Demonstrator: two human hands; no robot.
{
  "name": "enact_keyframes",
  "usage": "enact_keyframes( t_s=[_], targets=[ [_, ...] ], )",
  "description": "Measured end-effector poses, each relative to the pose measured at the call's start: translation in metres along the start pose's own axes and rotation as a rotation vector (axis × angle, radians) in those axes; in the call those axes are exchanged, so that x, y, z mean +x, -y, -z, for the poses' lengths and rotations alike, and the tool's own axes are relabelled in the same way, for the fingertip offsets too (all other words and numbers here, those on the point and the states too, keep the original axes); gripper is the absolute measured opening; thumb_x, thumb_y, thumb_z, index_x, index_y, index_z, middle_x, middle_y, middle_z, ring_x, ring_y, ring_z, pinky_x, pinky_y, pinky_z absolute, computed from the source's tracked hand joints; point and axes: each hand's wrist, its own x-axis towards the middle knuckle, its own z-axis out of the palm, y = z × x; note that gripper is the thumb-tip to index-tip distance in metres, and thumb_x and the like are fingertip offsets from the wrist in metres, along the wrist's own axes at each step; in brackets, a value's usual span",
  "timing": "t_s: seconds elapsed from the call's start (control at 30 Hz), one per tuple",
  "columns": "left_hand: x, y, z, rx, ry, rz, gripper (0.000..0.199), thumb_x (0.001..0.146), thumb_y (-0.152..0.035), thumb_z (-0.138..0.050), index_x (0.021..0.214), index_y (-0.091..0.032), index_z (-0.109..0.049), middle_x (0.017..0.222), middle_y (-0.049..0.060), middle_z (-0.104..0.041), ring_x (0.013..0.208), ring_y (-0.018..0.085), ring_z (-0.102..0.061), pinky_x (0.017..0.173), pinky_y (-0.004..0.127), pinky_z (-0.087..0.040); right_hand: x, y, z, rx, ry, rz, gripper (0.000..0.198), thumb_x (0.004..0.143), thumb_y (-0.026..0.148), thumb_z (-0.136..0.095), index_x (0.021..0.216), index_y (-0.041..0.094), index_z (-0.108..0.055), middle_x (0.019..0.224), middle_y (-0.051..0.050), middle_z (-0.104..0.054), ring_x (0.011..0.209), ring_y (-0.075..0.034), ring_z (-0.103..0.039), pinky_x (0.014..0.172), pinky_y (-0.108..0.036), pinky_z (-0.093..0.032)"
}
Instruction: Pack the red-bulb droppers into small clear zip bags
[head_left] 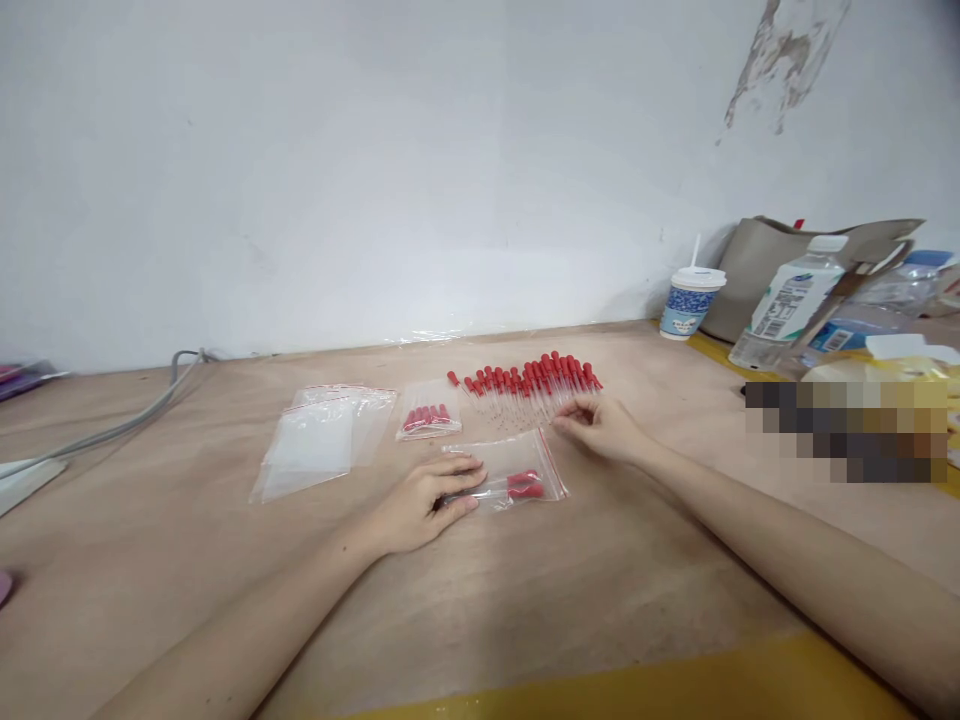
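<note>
On the brown tabletop [450,620], clear bags [315,440] lie left of centre; loose red-bulbed droppers [546,372] fan across the centre. The left hand [412,508], loosely spread, rests on a dropper-holding bag [517,449] at lower centre. The right hand [604,428], right of centre, curls near the droppers; its grip I cannot tell. A smaller filled bag [427,396] lies centre-left.

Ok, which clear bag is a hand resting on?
The bag whose red strip faces the right hand: the left hand lies on its other end. The bag behind it and the stacked bags are untouched.
</note>
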Motion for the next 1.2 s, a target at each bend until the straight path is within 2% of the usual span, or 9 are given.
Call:
enact_keyframes(
  t_s=[0.1,0.23,0.33,0.57,0.8,0.9,1.0,1.1,1.2],
  targets=[
    [0.001,0.000,0.001,-0.014,0.021,-0.003,0.035,0.091,-0.032,-0.045,0.125,-0.025,-0.051,0.132,0.006,-0.047,0.124,0.021,-0.042,0.103,0.043,-0.034,0.030,-0.005,0.010,-0.271,-0.211,0.007,0.019,0.072,0.032,-0.056,0.074,0.016,-0.066,0.062,-0.002,-0.062,0.057,-0.013,-0.053,0.055,-0.024,-0.039],
    [0.000,0.001,0.002,-0.004,0.054,0.002,0.036,0.093,-0.032,-0.042,0.128,-0.026,-0.047,0.136,0.004,-0.043,0.127,0.021,-0.038,0.106,0.043,-0.030,0.071,0.000,0.012,-0.508,-0.300,-0.010,0.026,0.075,0.032,-0.053,0.091,0.019,-0.069,0.079,-0.005,-0.067,0.075,-0.017,-0.058,0.068,-0.027,-0.041],
    [-0.001,0.003,0.001,0.019,0.062,0.002,0.036,0.094,-0.032,-0.039,0.129,-0.028,-0.045,0.137,0.003,-0.042,0.128,0.020,-0.037,0.106,0.043,-0.029,0.095,0.000,0.007,-0.524,-0.322,-0.063,0.032,0.072,0.036,-0.057,0.097,0.019,-0.068,0.088,-0.008,-0.067,0.086,-0.022,-0.059,0.076,-0.032,-0.041],
    [-0.002,0.003,-0.001,0.029,0.040,-0.004,0.037,0.093,-0.033,-0.042,0.128,-0.027,-0.047,0.136,0.003,-0.044,0.126,0.021,-0.039,0.105,0.043,-0.032,0.114,-0.001,0.001,-0.381,-0.303,-0.181,0.011,0.066,0.025,-0.062,0.072,0.018,-0.067,0.083,-0.007,-0.067,0.081,-0.020,-0.060,0.072,-0.031,-0.045],
    [-0.002,-0.001,0.002,0.037,0.036,0.002,0.040,0.092,-0.033,-0.043,0.131,-0.026,-0.043,0.134,0.004,-0.047,0.125,0.020,-0.040,0.105,0.041,-0.033,0.070,0.014,0.024,-0.013,-0.291,-0.143,0.016,0.084,0.031,-0.044,0.095,0.019,-0.047,0.076,-0.002,-0.066,0.058,-0.009,-0.057,0.054,-0.020,-0.044],
    [-0.001,-0.002,0.003,0.034,0.024,0.010,0.043,0.091,-0.034,-0.044,0.133,-0.026,-0.039,0.132,0.005,-0.048,0.123,0.021,-0.043,0.103,0.042,-0.035,0.032,0.004,0.026,0.432,-0.460,-0.081,0.024,0.079,0.037,-0.054,0.090,0.021,-0.039,0.067,0.003,-0.062,0.049,-0.007,-0.051,0.050,-0.020,-0.043],
    [0.000,-0.004,0.004,0.044,0.032,0.001,0.044,0.091,-0.034,-0.044,0.134,-0.025,-0.038,0.131,0.006,-0.049,0.121,0.022,-0.044,0.102,0.042,-0.036,-0.001,-0.006,0.018,0.643,-0.499,-0.168,0.037,0.069,0.043,-0.065,0.085,0.022,-0.040,0.065,0.005,-0.061,0.048,-0.007,-0.050,0.047,-0.019,-0.042],
    [0.001,-0.004,0.004,0.068,0.050,-0.005,0.044,0.092,-0.034,-0.043,0.134,-0.024,-0.037,0.133,0.006,-0.047,0.122,0.022,-0.043,0.102,0.042,-0.035,-0.019,-0.006,0.005,0.779,-0.456,-0.271,0.034,0.067,0.039,-0.068,0.082,0.022,-0.042,0.065,0.004,-0.061,0.050,-0.008,-0.053,0.051,-0.021,-0.046],
    [0.000,-0.003,0.004,0.075,0.059,0.006,0.044,0.092,-0.034,-0.041,0.135,-0.025,-0.036,0.135,0.006,-0.044,0.124,0.023,-0.040,0.103,0.043,-0.033,-0.025,0.000,-0.005,0.860,-0.284,-0.382,0.028,0.068,0.033,-0.067,0.080,0.023,-0.044,0.070,0.000,-0.064,0.057,-0.011,-0.060,0.060,-0.026,-0.051]
  ],
)
